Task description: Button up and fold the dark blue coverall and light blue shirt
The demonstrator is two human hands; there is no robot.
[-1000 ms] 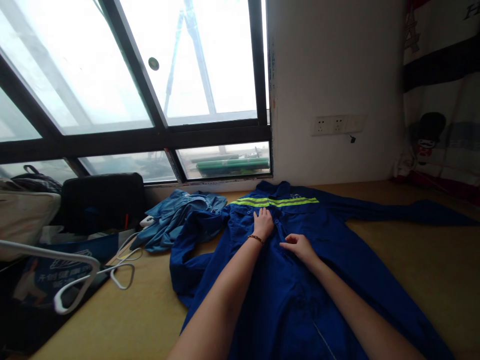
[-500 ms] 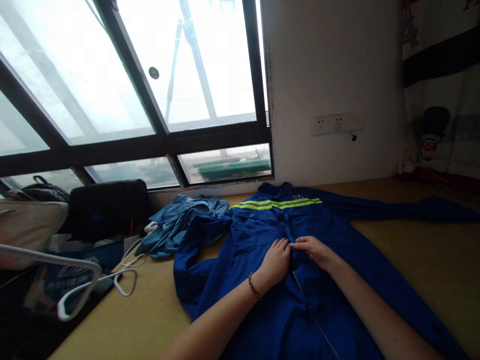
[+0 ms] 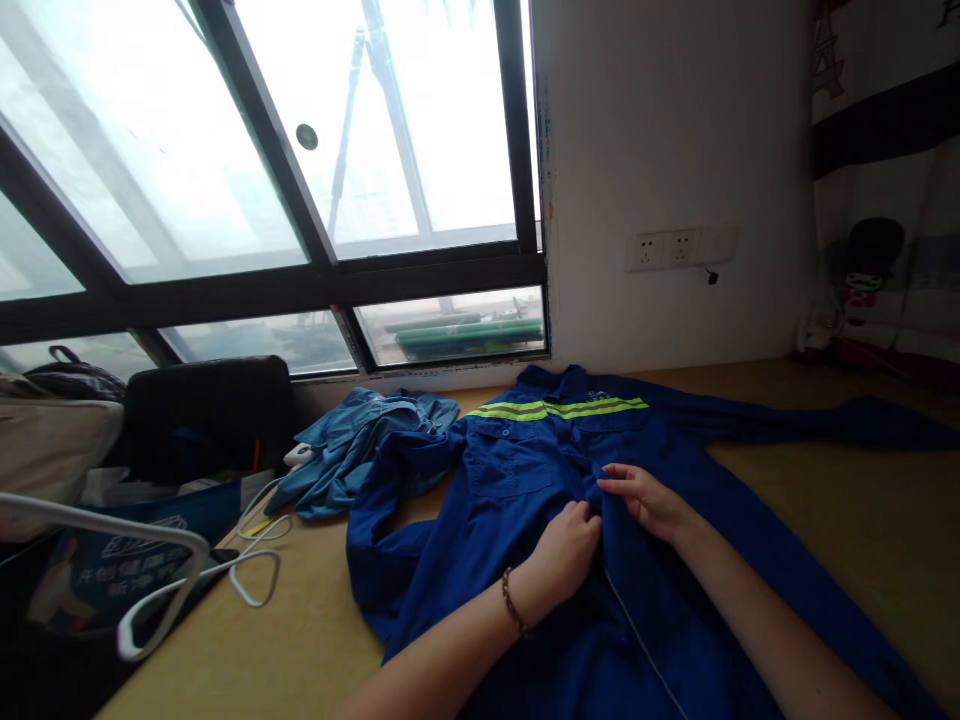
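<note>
A dark blue work coverall (image 3: 502, 560) with a yellow-green reflective stripe across the chest lies spread out, collar toward the window wall. Its lower end runs out of view. Fingers curled, my left hand (image 3: 562, 555) grips cloth at the middle of the front; what lies under the fingers is hidden. Just to the right and slightly farther up, my right hand (image 3: 646, 502) pinches the edge of the front opening between thumb and fingers. From below the hands, a pale zipper line (image 3: 637, 635) runs down the front.
Lighter blue crumpled clothing (image 3: 352, 450) lies left of the coverall. White bent tubing (image 3: 199, 560) and a cable cross the left side, near a blue printed bag (image 3: 112, 575) and a black case (image 3: 214, 415). A window and wall sockets (image 3: 681, 247) are behind.
My left hand has moved slightly down and right along the front. My right hand has shifted right, lifting the front edge, and the hands are a little farther apart. More zipper line shows.
</note>
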